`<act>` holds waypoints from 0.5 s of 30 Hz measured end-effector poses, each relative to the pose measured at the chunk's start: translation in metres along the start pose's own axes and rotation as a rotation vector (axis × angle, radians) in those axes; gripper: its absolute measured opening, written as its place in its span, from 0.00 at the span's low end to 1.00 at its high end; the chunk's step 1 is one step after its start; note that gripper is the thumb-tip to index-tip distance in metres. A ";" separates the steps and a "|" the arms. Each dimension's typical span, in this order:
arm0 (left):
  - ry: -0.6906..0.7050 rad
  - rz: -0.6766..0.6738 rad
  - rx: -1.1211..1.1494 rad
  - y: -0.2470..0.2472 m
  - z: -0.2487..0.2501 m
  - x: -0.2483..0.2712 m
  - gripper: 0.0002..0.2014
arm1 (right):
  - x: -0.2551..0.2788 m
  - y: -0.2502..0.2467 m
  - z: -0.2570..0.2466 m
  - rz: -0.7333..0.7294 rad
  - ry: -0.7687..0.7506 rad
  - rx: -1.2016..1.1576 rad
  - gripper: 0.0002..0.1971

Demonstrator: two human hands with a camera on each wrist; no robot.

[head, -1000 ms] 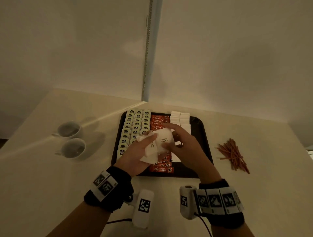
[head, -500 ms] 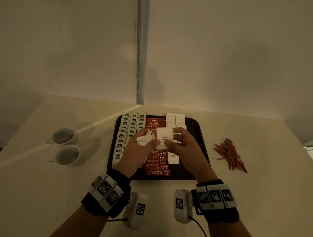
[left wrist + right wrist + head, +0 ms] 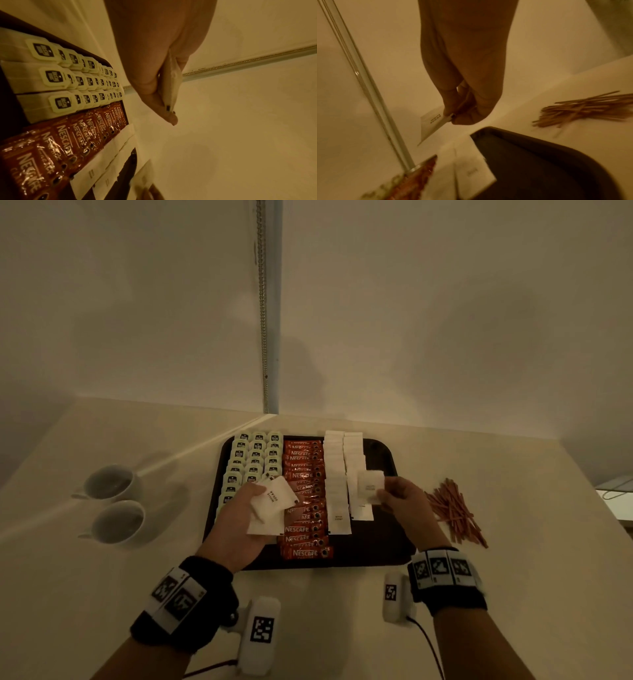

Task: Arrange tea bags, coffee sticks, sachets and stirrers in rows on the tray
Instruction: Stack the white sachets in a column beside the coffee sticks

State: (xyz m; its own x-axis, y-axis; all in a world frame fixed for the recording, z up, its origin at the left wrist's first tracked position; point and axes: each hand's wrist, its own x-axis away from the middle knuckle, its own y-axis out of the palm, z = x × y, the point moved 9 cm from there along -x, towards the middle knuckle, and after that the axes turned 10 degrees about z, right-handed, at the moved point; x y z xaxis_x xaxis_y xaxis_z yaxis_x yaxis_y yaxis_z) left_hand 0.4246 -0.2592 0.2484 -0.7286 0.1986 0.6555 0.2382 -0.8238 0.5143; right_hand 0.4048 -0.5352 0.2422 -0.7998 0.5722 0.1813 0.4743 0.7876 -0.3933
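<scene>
A dark tray (image 3: 383, 542) holds rows of pale tea bags (image 3: 255, 455), red coffee sticks (image 3: 305, 508) and white sugar sachets (image 3: 337, 474). My left hand (image 3: 250, 508) grips a bunch of white sachets (image 3: 270, 508) above the tea bags and coffee sticks; the same bunch of sachets (image 3: 171, 83) shows edge-on in the left wrist view. My right hand (image 3: 394, 498) pinches a single white sachet (image 3: 370, 486) over the right sachet row, the same single sachet (image 3: 433, 124) appearing in the right wrist view. Brown stirrers (image 3: 455, 515) lie in a loose heap right of the tray.
Two white cups (image 3: 114, 505) stand on the table left of the tray. A wall with a vertical metal strip (image 3: 270, 302) rises just behind the tray. The tray's right strip (image 3: 539, 169) is bare dark plastic.
My right hand has drawn one sachet away from the bunch and carried it right, over the sachet rows. My left hand stayed over the tray with the bunch.
</scene>
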 end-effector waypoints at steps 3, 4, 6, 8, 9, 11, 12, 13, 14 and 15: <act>0.001 0.019 0.063 -0.001 0.003 0.001 0.14 | -0.020 -0.003 0.051 0.033 0.049 0.283 0.11; 0.001 0.020 0.073 -0.001 0.004 0.002 0.12 | -0.024 0.000 0.065 0.025 0.059 0.359 0.12; 0.009 0.030 0.070 -0.004 0.006 0.002 0.12 | -0.028 0.005 0.085 0.010 0.075 0.433 0.13; 0.020 0.033 0.069 -0.004 0.008 0.003 0.11 | -0.029 0.009 0.097 0.016 0.097 0.444 0.12; 0.026 0.036 0.071 -0.005 0.009 0.003 0.10 | -0.030 0.011 0.101 0.021 0.106 0.449 0.12; 0.030 0.037 0.075 -0.005 0.010 0.003 0.09 | -0.031 0.015 0.104 0.029 0.113 0.450 0.12; 0.030 0.044 0.076 -0.006 0.010 0.003 0.10 | -0.031 0.016 0.104 0.035 0.113 0.443 0.12; 0.028 0.052 0.080 -0.008 0.009 0.002 0.10 | -0.032 0.017 0.103 0.042 0.111 0.436 0.12; 0.021 0.054 0.088 -0.009 0.009 0.001 0.11 | -0.032 0.018 0.102 0.053 0.110 0.434 0.12; 0.017 0.055 0.098 -0.010 0.008 0.000 0.12 | -0.033 0.018 0.100 0.065 0.102 0.441 0.12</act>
State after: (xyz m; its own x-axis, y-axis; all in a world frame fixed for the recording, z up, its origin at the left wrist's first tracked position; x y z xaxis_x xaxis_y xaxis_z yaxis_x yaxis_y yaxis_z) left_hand 0.4279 -0.2470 0.2478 -0.7234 0.1443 0.6752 0.3392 -0.7775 0.5295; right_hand 0.4025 -0.5626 0.1389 -0.7227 0.6543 0.2228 0.3029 0.5895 -0.7488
